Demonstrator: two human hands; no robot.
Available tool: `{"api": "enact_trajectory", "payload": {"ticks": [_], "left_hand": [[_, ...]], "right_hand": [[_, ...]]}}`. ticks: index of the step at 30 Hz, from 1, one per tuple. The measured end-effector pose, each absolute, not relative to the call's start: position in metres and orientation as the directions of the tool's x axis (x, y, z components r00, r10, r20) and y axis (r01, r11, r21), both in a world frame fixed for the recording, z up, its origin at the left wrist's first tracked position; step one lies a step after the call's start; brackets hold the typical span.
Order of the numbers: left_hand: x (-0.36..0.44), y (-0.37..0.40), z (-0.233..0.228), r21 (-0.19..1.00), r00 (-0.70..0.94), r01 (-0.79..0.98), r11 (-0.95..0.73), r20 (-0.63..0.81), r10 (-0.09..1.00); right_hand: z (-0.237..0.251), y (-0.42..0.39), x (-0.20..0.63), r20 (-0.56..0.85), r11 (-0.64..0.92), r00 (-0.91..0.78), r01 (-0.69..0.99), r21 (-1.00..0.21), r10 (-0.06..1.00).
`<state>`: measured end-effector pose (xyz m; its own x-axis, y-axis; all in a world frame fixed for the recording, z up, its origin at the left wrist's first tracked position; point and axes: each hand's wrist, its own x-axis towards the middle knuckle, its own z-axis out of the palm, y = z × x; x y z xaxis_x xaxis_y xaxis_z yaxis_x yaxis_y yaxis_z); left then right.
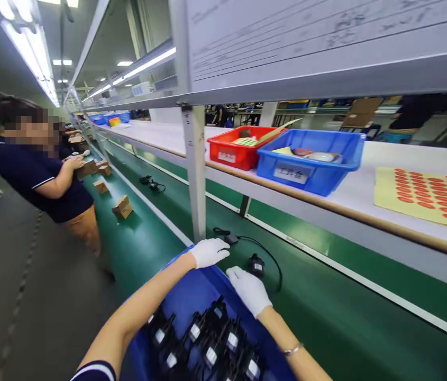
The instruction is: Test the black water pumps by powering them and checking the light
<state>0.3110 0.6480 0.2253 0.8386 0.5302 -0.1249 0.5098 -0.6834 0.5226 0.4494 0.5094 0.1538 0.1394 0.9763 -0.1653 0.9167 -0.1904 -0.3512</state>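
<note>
At the lower centre of the frame the gloved left hand (208,252) lies released by the cable's small plug (230,238) and the right hand (249,289), released too, sits beside the black adapter (257,264) on the green belt (326,296); laying the cable untangled would serve best.

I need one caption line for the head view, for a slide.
Gloved left hand and right hand reach past a blue bin toward a black adapter.
</note>
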Motion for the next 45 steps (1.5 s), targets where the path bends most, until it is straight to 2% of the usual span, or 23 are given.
{"api": "enact_trajectory", "payload": {"ticks": [3,7,10,14,17,20,25,29,34,40,42,45], "left_hand": [[0.211,0.604,0.238,0.649,0.760,0.525,-0.550,-0.068,0.646],[0.091,0.547,0.232,0.761,0.558,0.576,-0.300,-0.097,0.824],[0.023,0.508,0.221,0.828,0.403,0.551,-0.103,-0.156,0.902],[-0.040,0.458,0.206,0.869,0.249,0.483,0.109,-0.256,0.934],[-0.063,0.429,0.188,0.868,0.177,0.439,0.233,-0.337,0.925],[-0.058,0.411,0.169,0.872,0.180,0.378,0.309,-0.397,0.900],[-0.023,0.409,0.155,0.899,0.261,0.284,0.333,-0.407,0.876],[0.001,0.422,0.158,0.921,0.310,0.249,0.300,-0.369,0.876],[0.037,0.448,0.162,0.940,0.366,0.218,0.261,-0.327,0.872],[0.102,0.494,0.174,0.966,0.426,0.149,0.210,-0.254,0.868],[0.113,0.503,0.184,0.967,0.505,0.099,0.234,-0.252,0.826],[0.109,0.502,0.204,0.949,0.709,-0.002,0.316,-0.222,0.670]], "right_hand": [[0.155,0.497,0.355,-0.239,-0.062,-0.038,0.915,-0.398,0.970],[0.148,0.491,0.255,-0.255,0.005,-0.120,0.911,-0.412,0.959],[0.145,0.503,0.223,-0.301,-0.064,-0.045,0.936,-0.345,0.953],[0.146,0.524,0.254,-0.346,-0.242,0.158,0.947,-0.214,0.925],[0.144,0.524,0.300,-0.399,-0.374,0.300,0.919,-0.123,0.867],[0.139,0.522,0.325,-0.469,-0.460,0.380,0.886,-0.065,0.798],[0.130,0.531,0.327,-0.554,-0.519,0.411,0.854,-0.044,0.724],[0.132,0.524,0.335,-0.577,-0.521,0.394,0.851,-0.065,0.716],[0.142,0.492,0.345,-0.462,-0.451,0.337,0.879,-0.159,0.820],[0.179,0.465,0.321,-0.193,-0.275,0.226,0.918,-0.285,0.955],[0.209,0.458,0.311,-0.085,-0.165,0.145,0.930,-0.329,0.986],[0.265,0.446,0.288,0.108,0.070,-0.030,0.921,-0.383,0.994]]}}
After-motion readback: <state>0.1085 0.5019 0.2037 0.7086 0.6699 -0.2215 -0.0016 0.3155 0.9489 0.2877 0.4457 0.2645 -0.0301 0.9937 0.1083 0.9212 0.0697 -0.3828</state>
